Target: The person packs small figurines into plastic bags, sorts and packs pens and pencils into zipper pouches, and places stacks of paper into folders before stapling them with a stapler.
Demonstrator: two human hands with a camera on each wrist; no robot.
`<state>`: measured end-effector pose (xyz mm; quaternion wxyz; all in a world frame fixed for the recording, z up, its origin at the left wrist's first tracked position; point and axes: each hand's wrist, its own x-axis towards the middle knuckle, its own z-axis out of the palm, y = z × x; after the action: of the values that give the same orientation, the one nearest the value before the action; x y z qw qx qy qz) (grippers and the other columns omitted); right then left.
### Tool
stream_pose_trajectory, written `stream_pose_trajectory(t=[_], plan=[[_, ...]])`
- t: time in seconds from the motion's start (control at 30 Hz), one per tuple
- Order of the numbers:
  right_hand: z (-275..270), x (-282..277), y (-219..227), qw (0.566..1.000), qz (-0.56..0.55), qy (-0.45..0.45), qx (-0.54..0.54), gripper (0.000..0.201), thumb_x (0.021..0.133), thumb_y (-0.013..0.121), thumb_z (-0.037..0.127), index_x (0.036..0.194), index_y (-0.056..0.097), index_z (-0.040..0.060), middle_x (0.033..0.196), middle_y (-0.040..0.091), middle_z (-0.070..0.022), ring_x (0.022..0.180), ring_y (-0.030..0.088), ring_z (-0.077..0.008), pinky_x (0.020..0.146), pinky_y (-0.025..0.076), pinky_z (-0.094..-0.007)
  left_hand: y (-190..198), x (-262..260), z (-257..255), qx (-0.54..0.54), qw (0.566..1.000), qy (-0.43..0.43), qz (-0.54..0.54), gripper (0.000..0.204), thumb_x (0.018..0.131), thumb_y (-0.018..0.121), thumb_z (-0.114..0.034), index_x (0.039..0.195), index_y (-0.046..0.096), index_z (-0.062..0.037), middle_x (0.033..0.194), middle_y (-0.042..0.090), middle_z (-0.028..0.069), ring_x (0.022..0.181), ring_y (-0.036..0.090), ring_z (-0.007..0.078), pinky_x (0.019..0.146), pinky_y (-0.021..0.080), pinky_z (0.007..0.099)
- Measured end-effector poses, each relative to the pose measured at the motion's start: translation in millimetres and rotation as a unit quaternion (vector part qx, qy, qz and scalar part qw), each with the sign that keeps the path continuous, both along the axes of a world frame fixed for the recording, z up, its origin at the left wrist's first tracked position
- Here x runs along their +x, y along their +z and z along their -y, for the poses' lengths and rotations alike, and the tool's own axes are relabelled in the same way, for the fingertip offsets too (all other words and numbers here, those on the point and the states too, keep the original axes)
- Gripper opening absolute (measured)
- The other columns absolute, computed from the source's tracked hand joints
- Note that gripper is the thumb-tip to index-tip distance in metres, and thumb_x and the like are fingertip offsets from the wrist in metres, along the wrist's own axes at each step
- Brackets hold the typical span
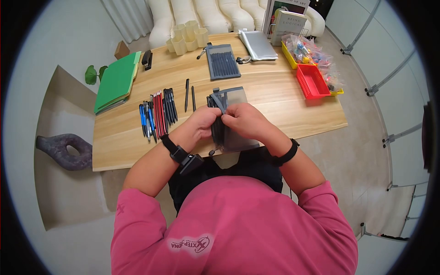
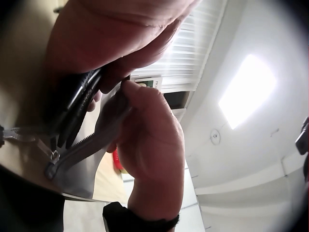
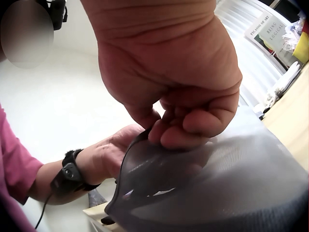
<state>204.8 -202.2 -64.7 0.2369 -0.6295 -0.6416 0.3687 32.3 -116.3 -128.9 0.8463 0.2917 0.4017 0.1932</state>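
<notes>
A grey mesh zip pouch lies at the table's front edge, its zipper side lifted between both hands. The right hand pinches the pouch's edge with thumb and curled fingers; the right wrist view shows the mesh hanging below those fingers. The left hand is curled round black pens at the pouch's opening. In the left wrist view the pens lie under the left hand, beside the open zipper. How far the pens are inside cannot be seen.
Blue, red and black pens lie in a row at left, with two single black pens nearer the pouch. Behind are a filled pouch, a stapler, green folders, cream holders and a red basket.
</notes>
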Motion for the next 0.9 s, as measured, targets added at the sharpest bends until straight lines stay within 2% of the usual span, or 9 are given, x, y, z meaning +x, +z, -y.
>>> stream_pose_trajectory(t=[0.1,0.17,0.27,0.37,0.5,0.57,0.7,0.77,0.9], plan=[[0,-5,2,0.999,-0.030,0.001,-0.017,0.035,0.095,0.063,0.032,0.094,0.075,-0.0013,0.083,0.074,-0.0218,0.079,0.073,-0.0384,0.076,0.057,-0.0457,-16,0,-5,-0.024,1.000,-0.012,0.013,0.028,0.102,0.051,-0.002,0.121,0.067,0.0122,0.113,0.074,0.0258,0.101,0.078,0.0356,0.093,0.065,0.0500],[-1,-8,3,0.998,-0.049,-0.002,-0.032,0.036,0.095,0.063,0.032,0.094,0.075,-0.0018,0.081,0.074,-0.0206,0.077,0.073,-0.0366,0.076,0.057,-0.0447,-25,-4,-11,-0.036,0.994,-0.058,0.085,0.028,0.101,0.050,0.000,0.119,0.066,0.0141,0.113,0.073,0.0272,0.099,0.078,0.0363,0.091,0.066,0.0498],[-1,-10,1,0.997,-0.065,-0.013,-0.032,0.036,0.096,0.064,0.032,0.092,0.075,-0.0024,0.077,0.073,-0.0176,0.073,0.072,-0.0317,0.073,0.057,-0.0425,-41,-5,-14,-0.050,0.987,-0.061,0.139,0.026,0.100,0.051,0.002,0.118,0.066,0.0138,0.111,0.073,0.0265,0.098,0.078,0.0361,0.088,0.066,0.0486],[-3,-10,-2,0.995,-0.093,-0.021,-0.036,0.035,0.097,0.064,0.031,0.090,0.074,-0.0023,0.074,0.072,-0.0158,0.071,0.071,-0.0290,0.070,0.057,-0.0411,-30,-5,-11,-0.014,0.987,-0.081,0.141,0.025,0.099,0.052,0.004,0.118,0.067,0.0124,0.110,0.074,0.0241,0.096,0.078,0.0350,0.087,0.066,0.0477],[-3,-6,0,0.992,-0.112,-0.019,-0.053,0.033,0.094,0.067,0.030,0.085,0.072,-0.0019,0.069,0.069,-0.0144,0.067,0.070,-0.0251,0.065,0.055,-0.0392,-3,-2,0,0.022,0.996,-0.080,0.040,0.025,0.100,0.053,0.004,0.119,0.068,0.0106,0.111,0.074,0.0225,0.097,0.078,0.0341,0.087,0.066,0.0472],[-4,-3,4,0.991,-0.117,-0.015,-0.063,0.032,0.092,0.068,0.029,0.084,0.072,-0.0019,0.068,0.068,-0.0140,0.065,0.069,-0.0240,0.064,0.055,-0.0387,-3,1,2,0.050,0.998,-0.019,-0.013,0.026,0.101,0.054,0.002,0.121,0.068,0.0093,0.115,0.074,0.0217,0.098,0.078,0.0329,0.088,0.066,0.0472],[-7,10,5,0.996,-0.072,0.043,-0.037,0.028,0.087,0.071,0.026,0.080,0.069,-0.0010,0.066,0.065,-0.0122,0.062,0.064,-0.0207,0.061,0.052,-0.0369,-6,-3,-3,0.001,1.000,-0.031,-0.003,0.026,0.102,0.055,-0.001,0.123,0.068,0.0088,0.117,0.074,0.0222,0.101,0.078,0.0320,0.091,0.066,0.0463],[-7,12,5,0.993,-0.081,0.064,-0.051,0.026,0.086,0.072,0.024,0.079,0.068,-0.0007,0.065,0.064,-0.0116,0.062,0.063,-0.0201,0.060,0.051,-0.0367,-1,-6,0,-0.051,0.995,-0.031,0.080,0.022,0.105,0.059,-0.005,0.123,0.069,0.0029,0.113,0.073,0.0189,0.102,0.076,0.0321,0.089,0.065,0.0475],[-6,9,9,0.989,-0.111,0.067,-0.077,0.025,0.085,0.072,0.023,0.078,0.066,-0.0006,0.065,0.063,-0.0107,0.063,0.063,-0.0195,0.060,0.051,-0.0365,-19,-2,4,-0.038,0.989,-0.008,0.146,0.022,0.111,0.060,-0.016,0.123,0.069,-0.0001,0.115,0.073,0.0157,0.105,0.074,0.0286,0.094,0.062,0.0441]])
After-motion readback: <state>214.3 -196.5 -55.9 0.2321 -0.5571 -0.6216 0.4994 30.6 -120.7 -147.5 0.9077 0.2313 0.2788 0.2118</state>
